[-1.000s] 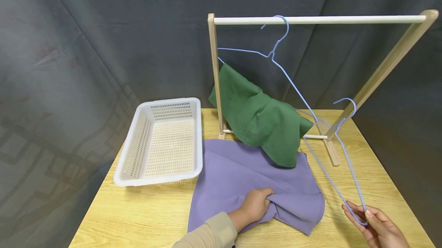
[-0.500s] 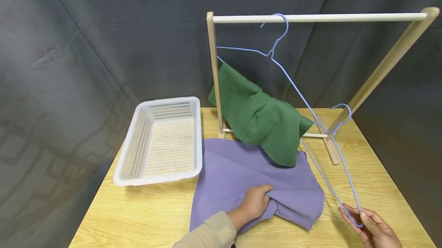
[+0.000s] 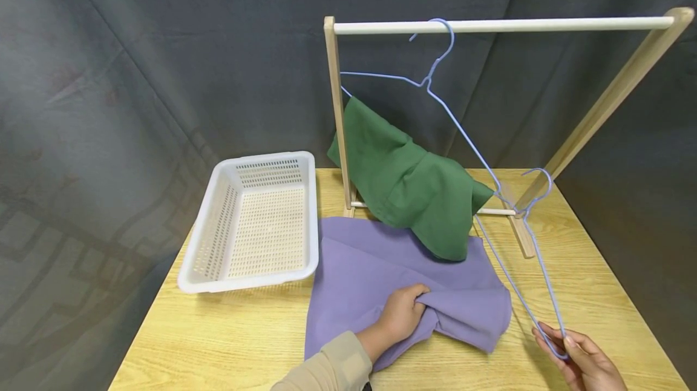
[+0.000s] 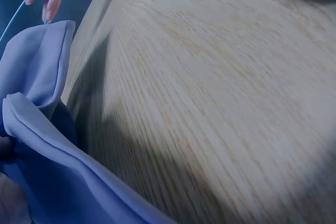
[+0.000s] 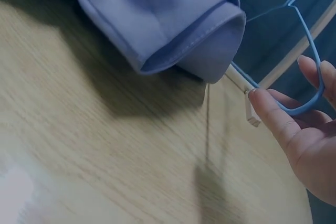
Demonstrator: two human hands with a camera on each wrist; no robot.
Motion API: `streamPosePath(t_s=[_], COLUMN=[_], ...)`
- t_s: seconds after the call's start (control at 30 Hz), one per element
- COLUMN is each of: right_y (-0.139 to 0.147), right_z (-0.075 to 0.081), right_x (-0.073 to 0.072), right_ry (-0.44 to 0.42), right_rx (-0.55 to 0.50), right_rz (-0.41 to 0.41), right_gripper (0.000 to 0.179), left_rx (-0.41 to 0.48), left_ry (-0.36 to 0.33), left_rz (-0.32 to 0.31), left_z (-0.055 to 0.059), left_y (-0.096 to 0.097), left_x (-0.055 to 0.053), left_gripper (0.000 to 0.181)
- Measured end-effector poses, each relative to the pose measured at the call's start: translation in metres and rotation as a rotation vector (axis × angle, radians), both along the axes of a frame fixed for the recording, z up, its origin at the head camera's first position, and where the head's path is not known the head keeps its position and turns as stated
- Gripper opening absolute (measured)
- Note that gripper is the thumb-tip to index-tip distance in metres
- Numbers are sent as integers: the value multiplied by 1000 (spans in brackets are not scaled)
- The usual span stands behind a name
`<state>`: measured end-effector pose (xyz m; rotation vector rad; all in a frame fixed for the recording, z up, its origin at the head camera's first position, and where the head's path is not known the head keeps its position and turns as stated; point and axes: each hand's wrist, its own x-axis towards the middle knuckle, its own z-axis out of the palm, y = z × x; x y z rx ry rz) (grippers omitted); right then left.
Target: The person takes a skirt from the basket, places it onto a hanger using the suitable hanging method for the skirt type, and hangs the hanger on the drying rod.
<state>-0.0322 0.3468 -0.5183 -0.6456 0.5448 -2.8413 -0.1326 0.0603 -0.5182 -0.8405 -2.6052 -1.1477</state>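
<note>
A purple cloth (image 3: 362, 261) lies partly bunched on the table. My left hand (image 3: 400, 317) grips its near side, gathering folds under the fingers; in the left wrist view a lifted fold of the purple cloth (image 4: 39, 61) stands above the tabletop. To the right, my right hand (image 3: 587, 359) holds one rounded end of a blue wire hanger (image 3: 526, 214) between thumb and fingers. The right wrist view shows this blue hanger's bend (image 5: 300, 111) across the fingers. Its far end is hidden behind a green cloth (image 3: 419, 188).
The green cloth hangs over a second blue hanger (image 3: 460, 129), hooked on the white bar (image 3: 544, 26) of a wooden rack (image 3: 610, 100). A white perforated basket (image 3: 314, 215) stands at the left on the wooden table (image 3: 229, 333). Dark fabric (image 3: 245, 46) lies behind everything.
My right hand has shifted slightly left, with the held hanger tilting and its hook dropping lower. My left hand's grip on the purple cloth persists; the cloth's near right corner has drawn up a little.
</note>
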Motion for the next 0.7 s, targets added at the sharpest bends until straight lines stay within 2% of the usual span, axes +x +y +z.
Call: streamPosePath(t_s=[0.4,0.57,0.7], right_y=[-2,-2,-1], right_z=[-8,-11,-15], right_x=[3,2,1], right_ry=[-1,44,81], right_rx=[-1,-3,-14], right_rz=[-37,-43,-32], right_gripper=[33,34,34], left_rx=[121,158,196], left_ry=[-88,-84,-108], left_rz=[32,51,71], left_z=[7,9,12], left_y=[-1,-1,-1], left_x=[0,-1,-1], left_gripper=[28,27,26])
